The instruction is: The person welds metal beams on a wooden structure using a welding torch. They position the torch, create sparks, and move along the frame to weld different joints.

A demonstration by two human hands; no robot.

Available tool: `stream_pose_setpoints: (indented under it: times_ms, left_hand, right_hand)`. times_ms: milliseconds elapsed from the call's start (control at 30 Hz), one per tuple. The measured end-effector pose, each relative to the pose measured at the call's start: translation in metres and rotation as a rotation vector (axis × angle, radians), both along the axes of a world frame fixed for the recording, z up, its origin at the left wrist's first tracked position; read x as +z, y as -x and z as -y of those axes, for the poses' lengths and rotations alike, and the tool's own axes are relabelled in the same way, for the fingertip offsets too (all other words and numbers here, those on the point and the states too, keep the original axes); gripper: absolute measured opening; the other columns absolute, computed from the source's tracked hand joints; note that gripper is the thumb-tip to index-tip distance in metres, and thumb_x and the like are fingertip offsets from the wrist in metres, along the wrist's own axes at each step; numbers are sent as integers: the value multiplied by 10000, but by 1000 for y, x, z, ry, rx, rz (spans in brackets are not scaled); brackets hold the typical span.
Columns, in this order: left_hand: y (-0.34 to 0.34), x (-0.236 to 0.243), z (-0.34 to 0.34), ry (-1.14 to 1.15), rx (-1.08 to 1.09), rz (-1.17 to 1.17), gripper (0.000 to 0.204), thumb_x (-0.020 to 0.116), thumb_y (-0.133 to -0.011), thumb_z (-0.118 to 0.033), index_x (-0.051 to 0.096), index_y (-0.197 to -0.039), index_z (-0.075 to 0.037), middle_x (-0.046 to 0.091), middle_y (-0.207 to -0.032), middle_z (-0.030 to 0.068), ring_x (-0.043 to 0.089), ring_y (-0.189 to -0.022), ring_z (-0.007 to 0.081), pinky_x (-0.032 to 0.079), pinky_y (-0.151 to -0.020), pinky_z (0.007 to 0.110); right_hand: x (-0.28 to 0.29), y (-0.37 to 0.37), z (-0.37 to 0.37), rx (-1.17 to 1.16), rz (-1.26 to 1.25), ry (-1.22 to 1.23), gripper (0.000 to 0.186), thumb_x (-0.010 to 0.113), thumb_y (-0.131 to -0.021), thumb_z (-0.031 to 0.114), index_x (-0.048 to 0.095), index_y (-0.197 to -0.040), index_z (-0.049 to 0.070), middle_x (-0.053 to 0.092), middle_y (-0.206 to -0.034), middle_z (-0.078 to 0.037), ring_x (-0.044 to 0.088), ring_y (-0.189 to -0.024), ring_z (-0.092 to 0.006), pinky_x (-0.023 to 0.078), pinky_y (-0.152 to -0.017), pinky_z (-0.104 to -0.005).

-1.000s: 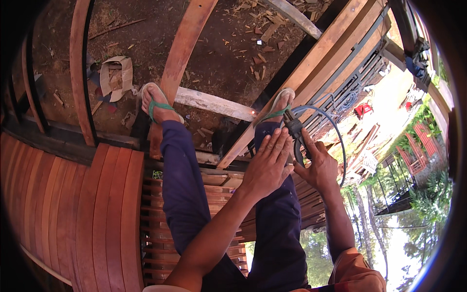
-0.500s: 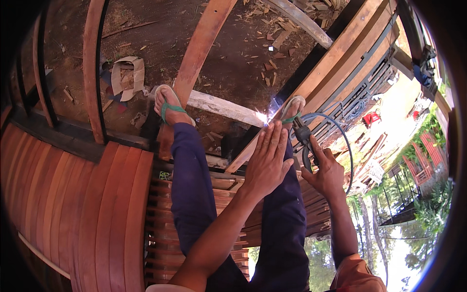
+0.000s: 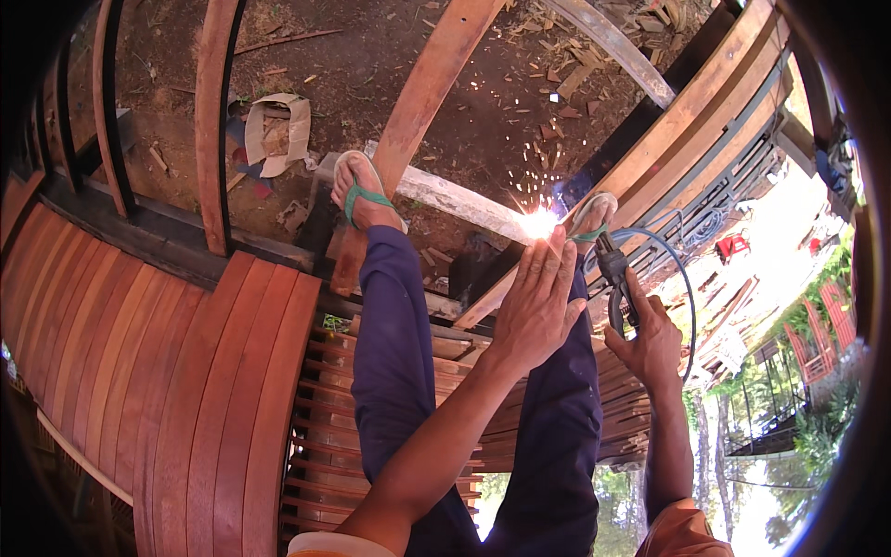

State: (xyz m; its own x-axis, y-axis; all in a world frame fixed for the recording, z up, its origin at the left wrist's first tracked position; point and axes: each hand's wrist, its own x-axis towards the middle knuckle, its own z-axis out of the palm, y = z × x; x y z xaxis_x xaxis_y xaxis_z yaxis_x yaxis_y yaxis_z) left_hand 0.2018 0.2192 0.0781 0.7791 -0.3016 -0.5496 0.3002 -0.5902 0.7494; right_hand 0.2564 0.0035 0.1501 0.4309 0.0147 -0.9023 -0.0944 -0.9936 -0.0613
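My right hand (image 3: 652, 336) grips the black electrode holder (image 3: 613, 267) of a welder, beside my right foot. A blue cable (image 3: 685, 278) loops away from it. A bright welding arc (image 3: 539, 223) burns just beyond my left fingertips, where a pale, worn bar (image 3: 455, 197) meets a dark beam (image 3: 603, 153). Sparks fly up and away from it. My left hand (image 3: 538, 302) is held flat, its fingers stretched out and close together, between me and the glare. It holds nothing. The electrode itself is hidden by my hand and the glare.
My sandalled feet (image 3: 368, 192) rest on wooden beams (image 3: 422, 111) above bare ground strewn with wood scraps. Reddish planks (image 3: 204, 371) form a deck at the left. A torn paper bag (image 3: 278, 135) lies below. Upright posts stand at the far left.
The arc has grown brighter, and many more sparks now scatter away from it. The whole view has shifted, so everything sits further right. Both hands keep nearly the same pose.
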Motion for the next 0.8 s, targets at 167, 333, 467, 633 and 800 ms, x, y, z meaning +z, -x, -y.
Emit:
stream_pose_setpoints:
  times_ms: [167, 333, 467, 633, 800]
  left_hand:
    - [-4, 13, 6, 127, 15, -85, 814, 552, -1076, -402, 222, -1674, 42, 201, -1740, 281, 177, -1630, 431, 185, -1328, 531]
    - [17, 29, 33, 234, -120, -41, 835, 565, -1067, -417, 214, -1682, 25, 171, -1760, 252, 154, -1642, 399, 152, -1343, 505]
    - [19, 26, 31, 238, -123, -50, 834, 565, -1068, -411, 209, -1683, 27, 160, -1764, 249, 148, -1645, 394, 147, -1344, 503]
    - [17, 18, 26, 174, -129, -72, 830, 546, -1076, -422, 203, -1682, 30, 127, -1771, 248, 111, -1652, 388, 128, -1347, 504]
    - [18, 17, 27, 175, -124, -84, 833, 540, -1079, -428, 198, -1684, 30, 119, -1775, 240, 107, -1653, 387, 123, -1350, 499]
  right_hand:
    - [4, -2, -5, -46, 78, -1, 1010, 849, -764, 257, 391, -1663, 223, 656, -1000, -118, 736, -873, -310, 601, -716, -449]
    - [2, -2, -3, -171, 93, -14, 988, 842, -781, 248, 395, -1662, 201, 675, -1031, -141, 745, -907, -321, 608, -758, -456]
    - [0, -2, 1, -123, 23, 23, 976, 839, -790, 293, 402, -1658, 202, 683, -1006, -158, 754, -877, -338, 614, -755, -459]
    - [-2, 1, 5, -112, 35, 17, 978, 841, -797, 302, 394, -1661, 204, 689, -1043, -162, 758, -899, -347, 616, -760, -462]
    - [-4, 1, 6, -129, 9, 24, 982, 841, -799, 305, 385, -1664, 208, 700, -1094, -169, 761, -923, -357, 617, -771, -468]
